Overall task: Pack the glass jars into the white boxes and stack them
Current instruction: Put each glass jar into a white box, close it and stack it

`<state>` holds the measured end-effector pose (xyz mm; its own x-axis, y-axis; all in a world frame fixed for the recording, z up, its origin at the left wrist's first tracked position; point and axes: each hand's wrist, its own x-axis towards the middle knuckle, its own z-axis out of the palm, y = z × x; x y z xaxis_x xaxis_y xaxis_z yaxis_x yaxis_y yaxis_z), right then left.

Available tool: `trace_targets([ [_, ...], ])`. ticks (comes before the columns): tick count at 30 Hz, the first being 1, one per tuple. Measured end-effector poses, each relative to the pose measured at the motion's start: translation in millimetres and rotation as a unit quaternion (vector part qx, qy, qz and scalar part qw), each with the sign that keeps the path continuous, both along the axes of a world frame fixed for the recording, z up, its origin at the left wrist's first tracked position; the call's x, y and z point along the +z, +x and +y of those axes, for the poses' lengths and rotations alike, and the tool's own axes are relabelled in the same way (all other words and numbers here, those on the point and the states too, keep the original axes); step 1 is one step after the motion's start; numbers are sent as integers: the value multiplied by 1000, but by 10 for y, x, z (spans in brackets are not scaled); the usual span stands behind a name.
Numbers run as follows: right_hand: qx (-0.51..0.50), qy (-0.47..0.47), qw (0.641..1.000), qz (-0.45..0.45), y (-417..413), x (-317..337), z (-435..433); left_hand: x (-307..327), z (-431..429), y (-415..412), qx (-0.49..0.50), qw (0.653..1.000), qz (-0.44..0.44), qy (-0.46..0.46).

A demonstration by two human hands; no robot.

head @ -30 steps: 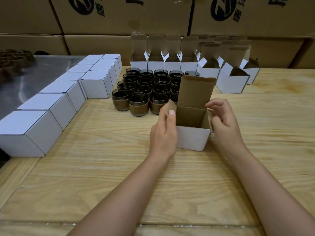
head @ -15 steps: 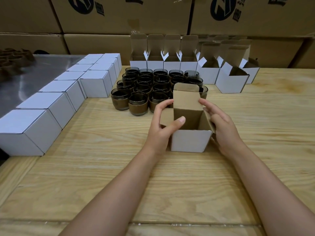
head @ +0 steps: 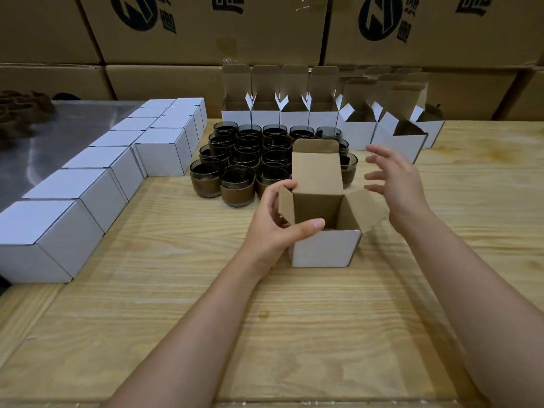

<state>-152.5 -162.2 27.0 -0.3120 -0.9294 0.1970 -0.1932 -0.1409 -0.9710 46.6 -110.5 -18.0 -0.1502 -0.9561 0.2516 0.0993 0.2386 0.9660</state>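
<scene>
Head view, the only one: an open box (head: pixel 323 248), white outside and brown inside, stands upright on the wood surface (head: pixel 176 319), mouth up, near centre. Its lid flap (head: pixel 316 172) sticks straight up on the far side and the right side flap splays out to the right.

The left hand (head: pixel 273 228) grips the box at its left near corner, thumb laid over the near rim, fingers (head: pixel 282 186) curled round the left flap. The right hand (head: pixel 394 184) hangs in the air just right of the lid flap, fingers (head: pixel 379 150) spread, touching nothing.

Key relation: the glass jars (head: pixel 235 187), dark w/ brown bands, stand upright in a tight cluster just beyond the box and to its left, partly hidden by the raised lid. The free right hand is nearer the cluster's right end; I'd guess it takes a jar from there, lifts it over the lid and lowers it in. Can't tell if a jar is already in the box.

Closed white boxes (head: pixel 88 195) run in a row along the left, partly on a metal sheet (head: pixel 59 134). Spare open boxes (head: pixel 294 117) line the far edge.

Writing: the big brown cartons (head: pixel 206 30) at the back carry a dark round logo plus blocky characters, cropped at the top, not readable. No print on the white boxes.
</scene>
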Motion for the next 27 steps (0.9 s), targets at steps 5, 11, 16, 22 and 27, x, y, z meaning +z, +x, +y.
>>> trace_targets([
  [5,32,101,947,303,65,-139,-462,-2,-8,-4,56,998,-1,-11],
  [11,-3,81,945,316,136,-265,-526,-8,-33,9,80,997,6,-5],
  [16,-49,15,959,278,57,-327,-295,-14,-44,17,78,997,6,0],
  [22,-52,33,972,226,-10,-344,-101,-17,-47,19,77,997,5,4],
  [27,-29,36,987,153,-67,-265,-55,-16,-49,17,76,997,0,8],
])
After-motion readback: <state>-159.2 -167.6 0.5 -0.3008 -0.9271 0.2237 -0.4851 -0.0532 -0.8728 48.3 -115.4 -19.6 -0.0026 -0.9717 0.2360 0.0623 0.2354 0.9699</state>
